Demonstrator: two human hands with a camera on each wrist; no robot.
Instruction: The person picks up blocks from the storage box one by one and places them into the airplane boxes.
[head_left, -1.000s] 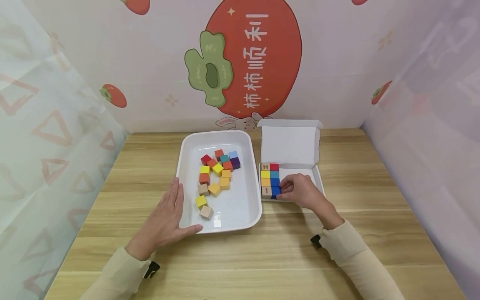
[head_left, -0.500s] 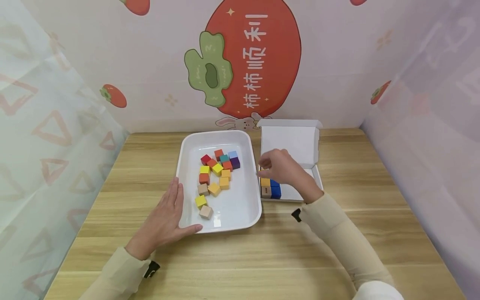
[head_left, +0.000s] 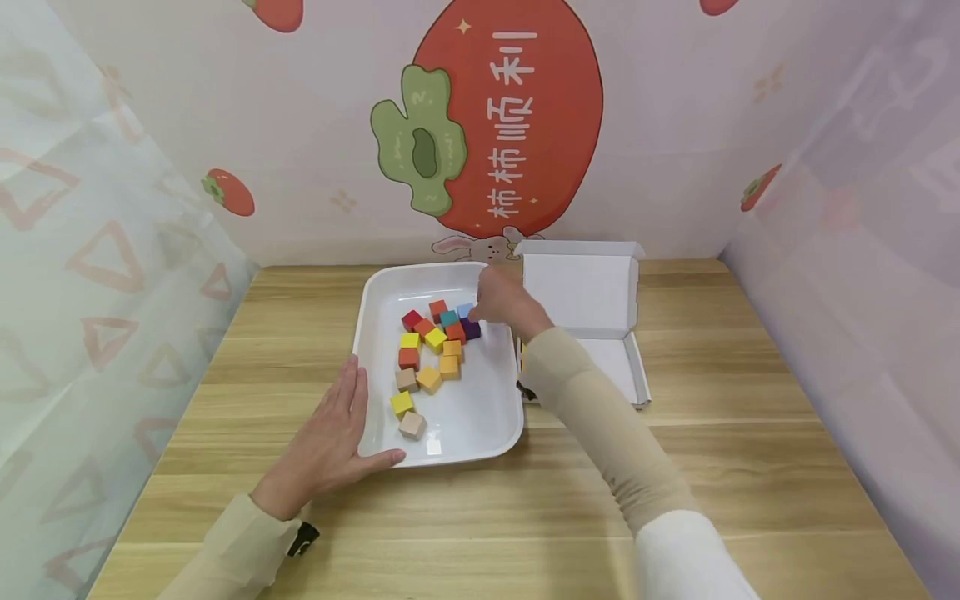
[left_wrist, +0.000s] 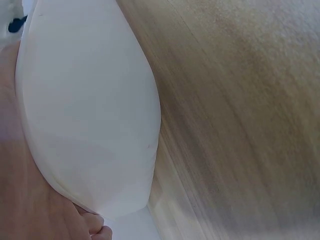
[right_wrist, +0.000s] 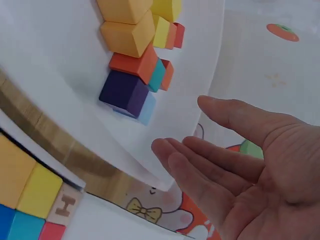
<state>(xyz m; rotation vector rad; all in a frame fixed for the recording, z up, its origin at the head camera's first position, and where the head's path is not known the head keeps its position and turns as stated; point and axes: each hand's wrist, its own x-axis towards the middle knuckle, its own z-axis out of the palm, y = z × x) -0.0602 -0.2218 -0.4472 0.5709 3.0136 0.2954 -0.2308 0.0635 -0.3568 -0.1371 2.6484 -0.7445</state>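
My left hand (head_left: 327,440) lies along the left front corner of a white tray (head_left: 491,408), fingers straight on its side and thumb over the front rim. In the left wrist view that hand (left_wrist: 35,200) touches the tray's outer wall (left_wrist: 95,110). Over the tray's back right part is my right hand (head_left: 508,302), close to a light blue block (head_left: 466,310) and a dark purple block (head_left: 471,330). The right wrist view shows its thumb and fingers apart, with nothing between them. Several red, orange, yellow and plain wooden blocks (head_left: 412,426) lie loose in the tray.
Right of the tray stands a white cardboard box (head_left: 581,292), lid raised. My right sleeve (head_left: 577,383) hides much of its left side. In the right wrist view, coloured blocks and a block marked H (right_wrist: 62,205) sit in it. A printed cloth wall (head_left: 300,125) rises behind the table.
My right hand has left the blocks in the box and moved left, across the tray's right rim, to the light blue and purple blocks. The left hand has stayed in place.
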